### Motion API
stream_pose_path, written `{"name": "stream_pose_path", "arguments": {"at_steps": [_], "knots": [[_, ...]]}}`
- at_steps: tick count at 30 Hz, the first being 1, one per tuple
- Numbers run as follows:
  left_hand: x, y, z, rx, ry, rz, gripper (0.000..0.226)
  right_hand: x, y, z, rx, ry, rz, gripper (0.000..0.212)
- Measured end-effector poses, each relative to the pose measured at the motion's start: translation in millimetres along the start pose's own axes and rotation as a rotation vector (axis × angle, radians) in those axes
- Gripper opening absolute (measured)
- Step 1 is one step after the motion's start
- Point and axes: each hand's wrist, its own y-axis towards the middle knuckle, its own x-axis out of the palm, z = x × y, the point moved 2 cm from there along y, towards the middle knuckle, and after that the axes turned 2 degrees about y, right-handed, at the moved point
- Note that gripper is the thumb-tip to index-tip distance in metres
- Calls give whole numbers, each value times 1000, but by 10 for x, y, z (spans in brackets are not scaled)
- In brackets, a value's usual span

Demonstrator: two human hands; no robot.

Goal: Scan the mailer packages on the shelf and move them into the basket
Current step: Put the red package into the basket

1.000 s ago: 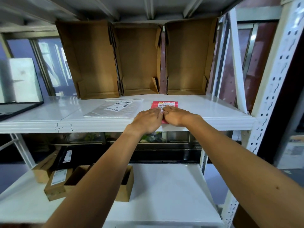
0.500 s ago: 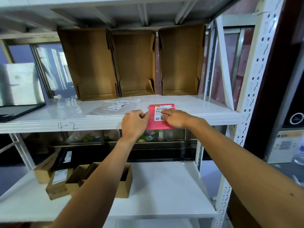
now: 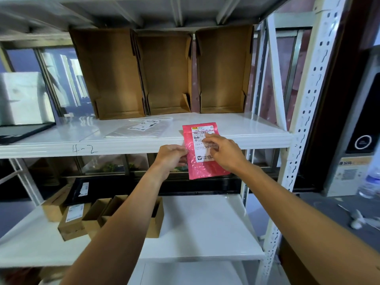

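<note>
Pink bubble plastic filled the middle of our view: we held the pink mailer [image 3: 205, 167] upright at the front edge of the shelf [image 3: 246, 130], towards its right end. Its top overlapped the shelf board and its lower half hung below the edge. We could not tell whether it touched the board.

Our left hand [image 3: 171, 159] pinched the mailer's left edge with curled fingers. Our right hand [image 3: 224, 153] gripped the right side, its bent fingers lying across the white label [image 3: 202, 136] on the face.

Just left of it, a clear mailer [image 3: 141, 129] with its own printed slip lay flat on the shelf, near the middle and apart from our hands. Along the back edge stood three open cardboard boxes [image 3: 168, 75] side by side, their openings turned to us. On the front edge, left of our hands, we read the handwritten marking "4-2" [image 3: 84, 150].

On the lower shelf [image 3: 205, 223], several small cartons [image 3: 72, 219] sat clustered at the left, partly hidden by our left forearm.
</note>
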Motion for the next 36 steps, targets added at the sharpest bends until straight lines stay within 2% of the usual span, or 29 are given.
{"name": "stream_pose_path", "arguments": {"at_steps": [4,6,10,18,29,32,36], "knots": [[57,-32,-93,15,-49,-12,7,-11,-146,67,82,47,254,32],[89,-33,-187,6,-53,-31,10,10,-217,160,183,135,308,30],[156,-33,-411,9,-38,-53,7,94,-345,403,337,276,203,29],[310,-121,-810,-29,8,-98,8,329,-668,738,471,396,30,8],[621,-233,-1513,-175,108,-173,4,745,-1209,1163,634,433,-76,15],[696,-307,-1754,-212,142,-210,7,918,-1402,1295,663,429,-108,27],[801,-399,-2123,-258,180,-247,9,1242,-1708,1541,745,396,-159,18]]}}
